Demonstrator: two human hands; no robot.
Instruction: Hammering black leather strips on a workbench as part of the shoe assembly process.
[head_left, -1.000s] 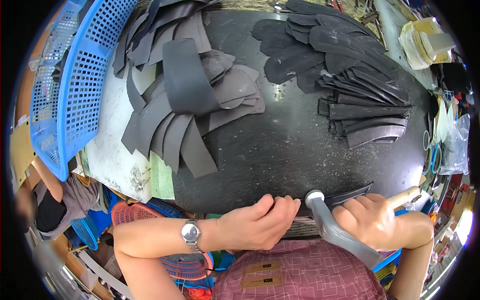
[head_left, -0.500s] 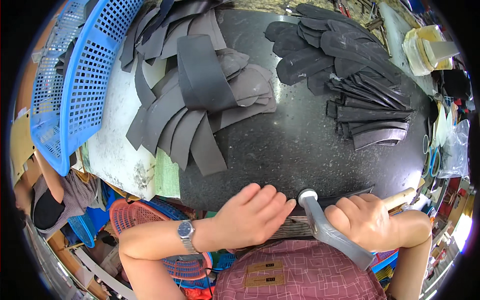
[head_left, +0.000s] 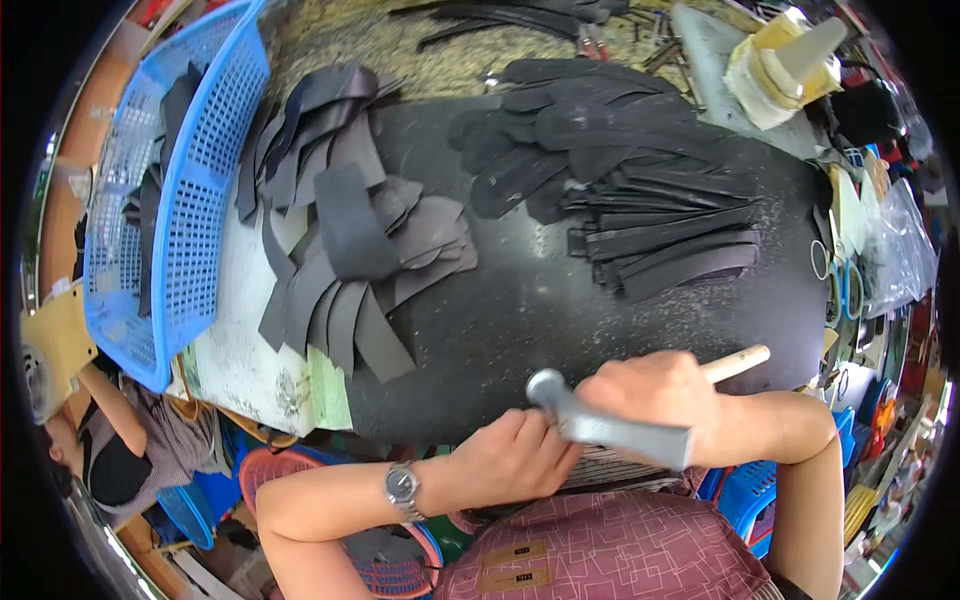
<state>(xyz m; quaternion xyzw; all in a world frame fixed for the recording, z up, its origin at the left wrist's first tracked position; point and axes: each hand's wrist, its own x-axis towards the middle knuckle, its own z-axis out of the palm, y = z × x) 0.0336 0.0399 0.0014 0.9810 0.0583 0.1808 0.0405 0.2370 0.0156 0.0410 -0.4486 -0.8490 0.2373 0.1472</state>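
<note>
My right hand [head_left: 660,395] is closed around a hammer [head_left: 625,435] with a grey metal head and a pale wooden handle. Its round face sits close above the fingers of my left hand [head_left: 512,458], near the front edge of a black work slab [head_left: 490,360]. Those left fingers are curled together; what they hold, if anything, is hidden beneath them and the hammer head. Beyond my hands lies a stack of folded black strips [head_left: 680,240], with flat, round-ended black pieces [head_left: 610,120] behind it. Dark grey curved strips [head_left: 350,225] overlap in a loose pile at left.
A blue perforated basket [head_left: 190,220] stands at the far left, with dark pieces inside. At the back right is a yellowish glue-smeared container [head_left: 770,85]. Scissors [head_left: 851,290] hang by the right edge. Another person's arm [head_left: 112,410] shows at the lower left.
The hammer and my right hand have moved left, to my left hand, whose fingers are now more tucked in. The view has shifted, showing more of the table's back.
</note>
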